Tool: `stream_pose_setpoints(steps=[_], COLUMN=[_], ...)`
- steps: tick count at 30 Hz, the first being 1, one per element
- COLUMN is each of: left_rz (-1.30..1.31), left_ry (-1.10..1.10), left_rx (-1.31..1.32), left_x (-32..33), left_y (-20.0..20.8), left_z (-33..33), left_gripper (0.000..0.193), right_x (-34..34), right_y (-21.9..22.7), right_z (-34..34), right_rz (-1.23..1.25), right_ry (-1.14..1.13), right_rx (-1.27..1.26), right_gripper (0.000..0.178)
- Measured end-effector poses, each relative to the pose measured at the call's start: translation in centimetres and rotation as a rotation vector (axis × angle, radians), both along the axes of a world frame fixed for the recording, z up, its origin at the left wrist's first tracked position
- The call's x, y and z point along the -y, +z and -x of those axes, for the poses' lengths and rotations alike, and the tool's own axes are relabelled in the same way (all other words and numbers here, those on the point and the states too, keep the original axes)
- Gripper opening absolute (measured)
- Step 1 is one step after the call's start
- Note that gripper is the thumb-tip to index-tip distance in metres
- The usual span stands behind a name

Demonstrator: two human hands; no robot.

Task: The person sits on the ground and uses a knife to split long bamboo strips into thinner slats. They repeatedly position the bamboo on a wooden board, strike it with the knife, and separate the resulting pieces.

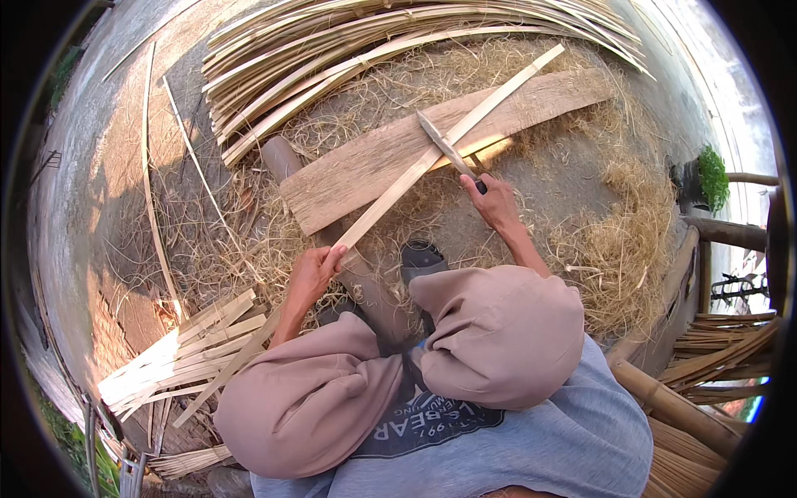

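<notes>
My left hand point(314, 272) is closed around the near end of a long, pale bamboo strip point(390, 196). The strip slants away to the upper right, across a wooden plank point(357, 173). In my right hand point(493, 202) is a knife point(443, 143), gripped by its dark handle. Its blade points up and to the left and lies across the strip, near the middle of the plank. Whether the edge bites into the strip I cannot tell.
A large bundle of split bamboo strips point(332, 62) lies beyond the plank. Thin shavings point(618, 224) cover the ground, heaped at the right. More pale strips point(187, 349) are stacked at my left. A bamboo pole point(664, 398) and more bundled strips point(718, 353) are at the right.
</notes>
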State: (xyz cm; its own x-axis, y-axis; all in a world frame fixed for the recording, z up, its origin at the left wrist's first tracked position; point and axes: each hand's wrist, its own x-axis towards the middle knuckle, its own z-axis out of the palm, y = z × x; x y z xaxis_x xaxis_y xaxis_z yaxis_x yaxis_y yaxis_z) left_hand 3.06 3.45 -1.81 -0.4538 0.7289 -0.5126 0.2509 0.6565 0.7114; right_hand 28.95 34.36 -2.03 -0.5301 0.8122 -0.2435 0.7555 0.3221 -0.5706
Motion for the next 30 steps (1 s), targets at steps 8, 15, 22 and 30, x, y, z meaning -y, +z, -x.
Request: stream_pose_setpoints(steps=[8, 15, 22, 30], left_rz=[0.101, 0.157, 0.257, 0.094], left_ry=[0.07, 0.109, -0.053, -0.004], left_rx=[0.096, 0.244, 0.345, 0.21], left_x=[5.6, 11.6, 8.2, -1.0], left_y=[1.7, 0.5, 2.2, -0.5], left_z=[2.4, 4.4, 6.4, 2.9], left_gripper=[0.057, 0.053, 0.052, 0.069], right_x=[-2.7, -3.2, -5.3, 1.4], right_y=[-2.0, -1.4, -3.4, -2.7], right_z=[0.2, -0.6, -1.0, -0.2], right_rz=[-0.017, 0.037, -0.08, -0.221], right_ry=[-0.093, -0.028, -0.11, 0.302], right_rx=[-0.046, -0.081, -0.163, -0.091], right_gripper=[0.07, 0.072, 0.065, 0.067])
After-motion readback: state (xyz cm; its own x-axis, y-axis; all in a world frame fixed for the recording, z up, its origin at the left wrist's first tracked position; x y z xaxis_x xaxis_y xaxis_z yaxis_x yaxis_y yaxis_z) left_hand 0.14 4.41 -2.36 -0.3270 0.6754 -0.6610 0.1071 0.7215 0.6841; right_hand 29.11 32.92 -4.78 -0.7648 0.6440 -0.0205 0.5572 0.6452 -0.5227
